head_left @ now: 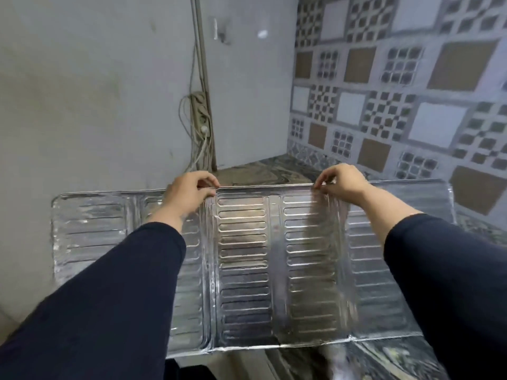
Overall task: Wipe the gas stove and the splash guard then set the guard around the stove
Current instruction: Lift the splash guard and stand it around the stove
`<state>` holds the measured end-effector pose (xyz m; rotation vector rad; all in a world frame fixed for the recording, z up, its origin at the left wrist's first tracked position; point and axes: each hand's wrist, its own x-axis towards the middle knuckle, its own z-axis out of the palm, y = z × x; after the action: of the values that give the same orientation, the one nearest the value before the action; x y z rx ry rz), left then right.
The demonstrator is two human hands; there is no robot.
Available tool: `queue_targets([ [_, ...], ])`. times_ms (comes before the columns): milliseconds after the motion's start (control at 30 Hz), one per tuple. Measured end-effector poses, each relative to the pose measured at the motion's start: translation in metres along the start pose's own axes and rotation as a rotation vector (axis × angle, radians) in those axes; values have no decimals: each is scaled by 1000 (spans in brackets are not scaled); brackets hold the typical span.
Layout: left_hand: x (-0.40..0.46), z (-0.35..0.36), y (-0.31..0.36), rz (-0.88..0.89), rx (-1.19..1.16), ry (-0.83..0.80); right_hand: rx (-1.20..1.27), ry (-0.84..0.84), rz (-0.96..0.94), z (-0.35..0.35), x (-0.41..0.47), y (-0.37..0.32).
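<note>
Overhead, then: we look down into a kitchen corner, a plain grey wall on the left meeting a patterned tile wall on the right, with a strip of marbled countertop showing at the far side.

Filling most of the view is the splash guard, a wide embossed foil sheet in several hinged panels. It is spread nearly flat and tilted, far edge up, near edge toward our body. Its outer panels reach toward each wall. The gas stove is not visible to us; we cannot tell whether it lies under the sheet or elsewhere.

Both arms in dark sleeves extend forward. Our left hand pinches the guard's far rim, fingers curled over the edge. Our right hand pinches the same rim further along, well apart from the left, with the two middle panels between them.

Smaller items: a power strip hangs on the grey wall with tangled white cables trailing down to the counter.

Judgement: we are in the guard-handling step, either holding it out after wiping or carrying it to place. No cloth is in view, so wiping does not look to be in hand now.

Next move, as we read it: stand the sheet upright, fold the side panels inward along the hinges, and keep the foil clear of the cables. Thin foil will likely buckle if gripped unevenly.
</note>
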<state>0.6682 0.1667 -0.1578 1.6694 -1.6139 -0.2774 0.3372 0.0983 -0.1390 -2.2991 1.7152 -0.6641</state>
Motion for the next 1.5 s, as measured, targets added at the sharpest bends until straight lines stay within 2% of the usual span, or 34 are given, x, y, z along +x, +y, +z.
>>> queue_targets([
  [200,18,-20,46,116,-10,108,120,136,14,-66,-11,-13],
  [433,69,-12,134,332,-84,187,-3,386,101,-173,-26,-9],
  [667,87,47,236,500,-284,208,-82,608,255,-258,-71,39],
  [967,47,148,376,640,-412,95,-186,858,466,-333,-182,135],
  [1200,-1,237,477,828,-495,20,-260,918,566,-380,-278,214],
  [1367,-34,288,541,898,-492,42,-306,907,596,-410,-324,267],
  [1500,-46,331,579,898,-476,-48,-314,899,648,-422,-348,314],
])
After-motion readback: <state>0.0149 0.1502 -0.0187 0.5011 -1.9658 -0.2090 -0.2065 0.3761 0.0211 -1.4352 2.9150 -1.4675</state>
